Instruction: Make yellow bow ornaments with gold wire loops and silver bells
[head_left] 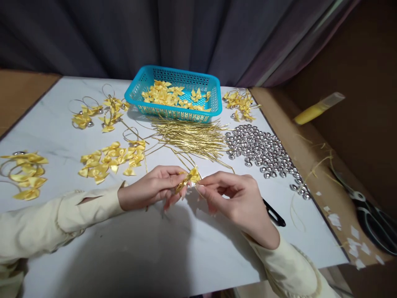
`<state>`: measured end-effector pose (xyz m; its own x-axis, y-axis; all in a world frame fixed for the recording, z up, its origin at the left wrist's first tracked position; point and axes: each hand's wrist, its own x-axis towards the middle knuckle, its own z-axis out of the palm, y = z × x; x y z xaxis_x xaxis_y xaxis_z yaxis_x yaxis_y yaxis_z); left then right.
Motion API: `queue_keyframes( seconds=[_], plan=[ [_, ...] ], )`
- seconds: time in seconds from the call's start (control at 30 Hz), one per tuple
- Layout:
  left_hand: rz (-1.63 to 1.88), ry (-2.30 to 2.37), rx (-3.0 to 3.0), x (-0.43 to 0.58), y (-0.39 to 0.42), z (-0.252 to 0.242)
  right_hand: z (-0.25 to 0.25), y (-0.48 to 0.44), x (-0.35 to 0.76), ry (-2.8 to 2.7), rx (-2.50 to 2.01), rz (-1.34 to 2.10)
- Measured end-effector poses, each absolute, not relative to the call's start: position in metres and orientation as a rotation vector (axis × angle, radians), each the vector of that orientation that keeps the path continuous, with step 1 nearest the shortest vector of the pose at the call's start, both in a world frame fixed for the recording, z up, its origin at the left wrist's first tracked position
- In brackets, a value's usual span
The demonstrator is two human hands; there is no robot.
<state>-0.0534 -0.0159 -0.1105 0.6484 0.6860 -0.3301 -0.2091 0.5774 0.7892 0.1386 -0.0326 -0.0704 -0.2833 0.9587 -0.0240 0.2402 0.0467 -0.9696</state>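
Between the thumb and fingers of my left hand (163, 184) is a yellow ribbon bow (194, 175), held a little above the white board. My right hand (231, 198) is closed in a pinch at the bow's right side, on what looks like a thin gold cord (201, 190). The cord's path behind the fingers is hidden. Just beyond both hands lies a pile of gold cords (192, 138). Loose yellow bows (108, 159) lie to the left of it, and small silver bells or beads (257, 147) are heaped on the right.
A blue basket (173, 112) with yellow bows stands at the back. Bows with looped cords (82, 120) and more bows (29, 178) lie left, others (240, 103) back right. A black-handled tool (274, 213) is partly under my right hand. Scissors (372, 215) and white scraps lie at right.
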Motion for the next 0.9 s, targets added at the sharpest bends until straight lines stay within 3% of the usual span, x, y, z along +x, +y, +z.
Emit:
queue_keyframes(
  seconds=[0.9],
  plan=[
    [0.531, 0.665, 0.799, -0.0534, -0.0145, -0.1113, -0.0737, -0.0342, 0.1334, -1.593, -1.334, 1.305]
  ],
)
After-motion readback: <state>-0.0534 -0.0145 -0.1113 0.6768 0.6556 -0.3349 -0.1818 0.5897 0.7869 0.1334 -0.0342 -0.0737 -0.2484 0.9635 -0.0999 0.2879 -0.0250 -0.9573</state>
